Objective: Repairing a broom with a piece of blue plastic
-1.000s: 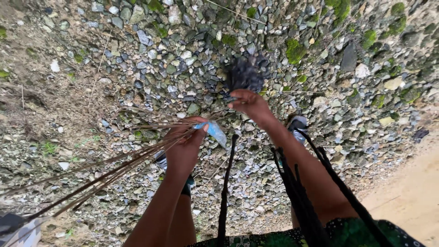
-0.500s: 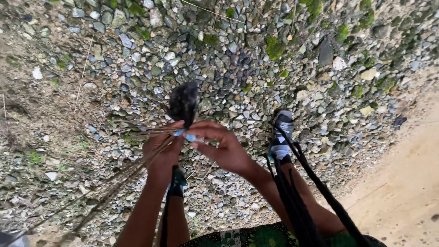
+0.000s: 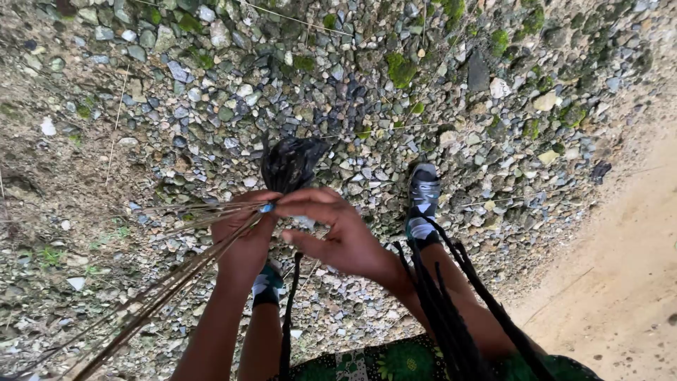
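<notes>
My left hand grips a bundle of thin brown sticks that fans out toward the lower left. My right hand meets it from the right, fingers pinching at the same spot. A crumpled black plastic bag sticks up just above both hands, held at its neck between them. A small bit of blue shows at the pinch point. Both hands are together over gravel ground.
Gravel with mossy patches covers the ground; bare sandy soil lies at the right. My shoes stand on the stones. Dark braids hang over my right arm. Loose sticks lie on the gravel.
My right hand came from the upper right to join the left, bringing the black bag with it. The blue piece is now mostly hidden between the fingers.
</notes>
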